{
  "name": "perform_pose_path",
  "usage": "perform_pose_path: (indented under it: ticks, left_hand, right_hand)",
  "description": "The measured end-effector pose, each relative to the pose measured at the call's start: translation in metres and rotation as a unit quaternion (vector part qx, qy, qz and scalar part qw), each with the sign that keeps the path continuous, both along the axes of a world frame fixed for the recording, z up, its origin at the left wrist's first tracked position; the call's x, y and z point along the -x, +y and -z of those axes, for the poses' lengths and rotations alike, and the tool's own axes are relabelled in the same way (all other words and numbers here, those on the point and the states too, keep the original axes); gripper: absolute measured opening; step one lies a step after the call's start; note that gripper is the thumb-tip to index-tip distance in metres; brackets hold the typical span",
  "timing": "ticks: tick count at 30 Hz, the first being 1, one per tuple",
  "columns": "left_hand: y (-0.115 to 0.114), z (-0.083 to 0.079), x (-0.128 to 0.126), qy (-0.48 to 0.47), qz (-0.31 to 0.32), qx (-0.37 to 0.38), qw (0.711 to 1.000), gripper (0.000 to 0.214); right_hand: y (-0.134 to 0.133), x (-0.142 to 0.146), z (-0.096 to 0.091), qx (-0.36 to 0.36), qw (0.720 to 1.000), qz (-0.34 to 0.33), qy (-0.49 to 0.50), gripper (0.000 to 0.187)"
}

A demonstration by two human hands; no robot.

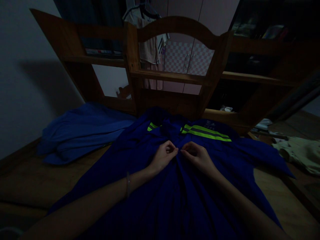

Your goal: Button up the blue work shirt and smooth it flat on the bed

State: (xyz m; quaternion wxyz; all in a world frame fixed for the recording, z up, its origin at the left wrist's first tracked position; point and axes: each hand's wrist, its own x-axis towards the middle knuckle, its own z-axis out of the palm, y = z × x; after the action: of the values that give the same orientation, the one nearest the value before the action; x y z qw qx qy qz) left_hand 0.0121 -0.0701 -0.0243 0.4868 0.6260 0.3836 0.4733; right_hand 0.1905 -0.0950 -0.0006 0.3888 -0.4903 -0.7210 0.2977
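A dark blue work jacket [220, 166] with yellow-green reflective strips [207, 132] across the chest lies spread out, its collar toward the wooden headboard. Over its front opening, my left hand [163, 154] pinches thumb and forefinger together at the edge of the cloth. Close beside it on the right, my right hand [197, 156] makes a similar pinch on the jacket's other front edge. The fingertips of both hands are only a small gap apart. Any button or fastener between them is too small and dark to make out. A bracelet circles my left wrist.
The wooden headboard [170, 78] with open shelves rises beyond the jacket. A lighter blue cloth [85, 130] lies heaped at the left by the wall. Pale folded fabric [300, 151] is at the far right. Clothes on a hanger [150, 50] and checkered cabinet doors [186, 60] stand behind.
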Motion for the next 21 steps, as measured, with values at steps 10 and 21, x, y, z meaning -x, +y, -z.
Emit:
perform_pose_path:
  ticks: [10, 21]
  left_hand:
    - [-0.0039, -0.0064, 0.0010, -0.037, 0.006, 0.087, 0.996, 0.020]
    - [0.0009, -0.0015, -0.0001, -0.038, -0.008, 0.075, 0.996, 0.022]
  right_hand:
    - [-0.0054, -0.0011, -0.0077, -0.074, 0.994, -0.028, -0.077, 0.014]
    - [-0.0032, -0.0008, -0.0003, -0.048, 0.993, -0.057, -0.087, 0.011]
